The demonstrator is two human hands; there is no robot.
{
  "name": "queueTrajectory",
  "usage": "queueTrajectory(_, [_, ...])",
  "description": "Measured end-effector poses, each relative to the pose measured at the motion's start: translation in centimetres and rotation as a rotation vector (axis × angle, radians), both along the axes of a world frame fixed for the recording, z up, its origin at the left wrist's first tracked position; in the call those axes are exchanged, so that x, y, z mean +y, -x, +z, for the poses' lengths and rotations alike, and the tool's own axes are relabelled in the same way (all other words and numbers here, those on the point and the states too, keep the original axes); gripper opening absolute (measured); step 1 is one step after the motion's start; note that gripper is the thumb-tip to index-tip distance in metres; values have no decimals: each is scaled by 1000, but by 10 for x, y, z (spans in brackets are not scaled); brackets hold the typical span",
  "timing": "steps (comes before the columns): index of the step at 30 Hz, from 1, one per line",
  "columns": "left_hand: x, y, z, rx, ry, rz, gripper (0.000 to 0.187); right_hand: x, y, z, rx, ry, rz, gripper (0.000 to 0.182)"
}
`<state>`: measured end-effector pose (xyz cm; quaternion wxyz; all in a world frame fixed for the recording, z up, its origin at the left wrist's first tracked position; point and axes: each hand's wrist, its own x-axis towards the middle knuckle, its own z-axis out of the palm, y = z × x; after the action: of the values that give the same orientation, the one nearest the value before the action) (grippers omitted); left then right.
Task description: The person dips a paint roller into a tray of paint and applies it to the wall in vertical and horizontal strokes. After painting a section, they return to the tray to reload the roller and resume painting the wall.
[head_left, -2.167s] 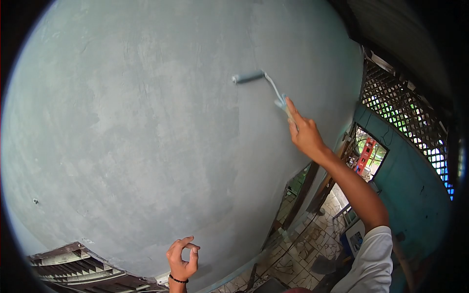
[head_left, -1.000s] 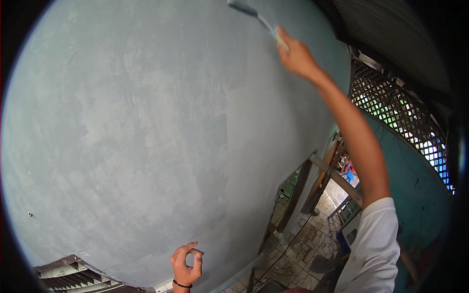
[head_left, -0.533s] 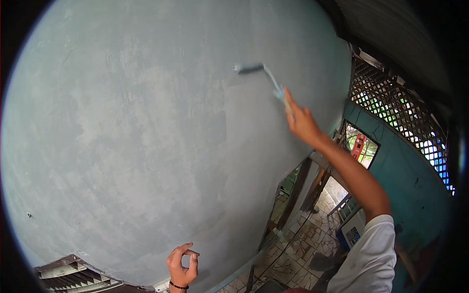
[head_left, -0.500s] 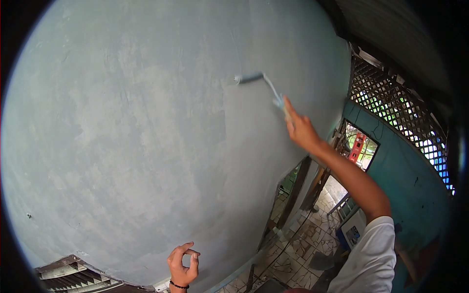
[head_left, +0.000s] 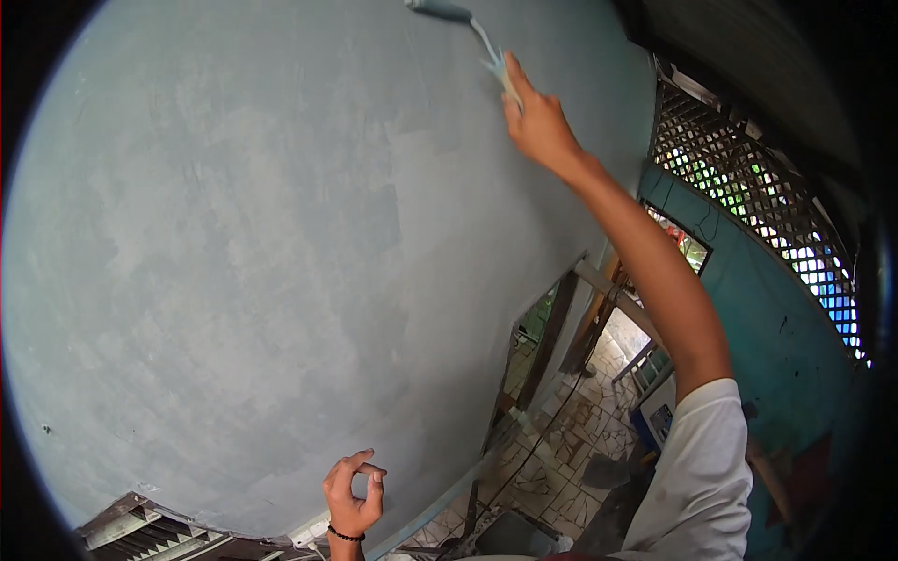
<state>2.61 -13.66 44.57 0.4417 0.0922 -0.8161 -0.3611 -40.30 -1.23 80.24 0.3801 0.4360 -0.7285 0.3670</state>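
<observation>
My right hand (head_left: 543,122) is raised high and wrapped round the handle of a paint roller (head_left: 441,10). The roller's sleeve lies against the grey wall (head_left: 253,234) at the top of the view. Low down in front of the wall is my left hand (head_left: 355,494), with a dark beaded bracelet (head_left: 346,535) on its wrist. Its fingers are curved, with a gap between them and the thumb, and nothing is in it. Patches of lighter and darker grey mark the wall.
On the right are a doorway with broken-tile flooring (head_left: 599,411), a teal wall (head_left: 767,355) and a lattice screen (head_left: 748,206). A dark tray-like object (head_left: 514,537) lies on the floor below. A slatted opening (head_left: 150,528) is at the lower left.
My right hand has moved the roller up the wall and somewhat left. My left hand keeps about the same place and curved shape. The view has shifted slightly.
</observation>
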Motion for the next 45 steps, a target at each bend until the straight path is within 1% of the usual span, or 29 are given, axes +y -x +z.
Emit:
queueTrajectory(1, [3, 0, 5, -6, 15, -1, 28, -3, -3, 3, -36, 15, -13, 69])
queueTrajectory(4, [1, -8, 3, -11, 19, 15, 28, -9, -10, -31, -3, 55, 32, 69])
queueTrajectory(6, [0, -12, 0, -8, -7, 33, 28, -13, 6, -92, 142, 98, 112, 70])
queueTrajectory(8, [0, -16, -2, -16, -39, 47, 28, -10, -2, -166, 62, 75, 160, 73])
queueTrajectory(10, [0, -18, -2, -38, -22, 23, 28, -4, -14, -238, 74, 85, 233, 75])
queueTrajectory(11, [2, -18, 0, -39, -5, 12, 29, 2, -18, -275, 33, 46, 218, 76])
queueTrajectory(13, [4, -17, 3, -37, 10, 3, 29, 13, -18, -321, -48, -16, 214, 76])
queueTrajectory(15, [5, -14, 3, -30, 4, 1, 29, 21, -16, -343, -125, -64, 233, 74])
queueTrajectory(17, [5, -13, 6, -23, 32, 9, 29, 23, -8, -321, -31, -24, 228, 73])
queueTrajectory(18, [5, -13, 6, -21, 44, 9, 29, 23, -5, -300, 15, -5, 222, 73])
queueTrajectory(20, [5, -9, -1, -2, 16, 5, 29, 16, -20, -216, 60, 48, 276, 72])
queueTrajectory(22, [5, -2, -3, 12, 1, -4, 29, 9, -23, -166, 89, 57, 278, 73])
queueTrajectory(24, [10, 4, -1, 14, -5, -14, 29, 8, -32, -120, 47, 30, 211, 73])
queueTrajectory(26, [14, 10, 4, 11, 38, -34, 29, 6, -37, -96, -3, 25, 214, 74])
queueTrajectory(28, [18, 12, 9, 8, 64, -51, 29, 5, -41, -100, -19, 35, 226, 74])
queueTrajectory(30, [20, 12, 12, 9, 74, -63, 29, 2, -46, -131, -1, 63, 248, 74])
queueTrajectory(32, [19, 7, 12, 3, 81, -53, 29, 2, -42, -183, 53, 68, 288, 75])
queueTrajectory(34, [16, 0, 13, 0, 80, -34, 30, 13, -46, -245, -172, -41, 263, 73])
queueTrajectory(35, [16, -5, 14, -6, 75, -23, 30, 16, -41, -281, -150, -54, 269, 73])
queueTrajectory(37, [14, -14, 12, -36, 56, 5, 28, 24, -36, -318, -133, -81, 282, 73])
queueTrajectory(38, [12, -19, 11, -61, 43, 20, 28, 28, -35, -326, -138, -95, 286, 73])
queueTrajectory(40, [12, -22, 9, -65, 22, 33, 28, 28, -42, -314, -106, -101, 279, 75])
queueTrajectory(41, [12, -21, 9, -44, 14, 30, 29, 28, -40, -297, -71, -94, 269, 76])
queueTrajectory(44, [15, -14, 6, -5, 21, -12, 31, 21, -53, -225, 45, -7, 265, 77])
queueTrajectory(45, [16, -12, 6, 4, 33, -20, 31, 15, -56, -198, 48, 8, 250, 77])
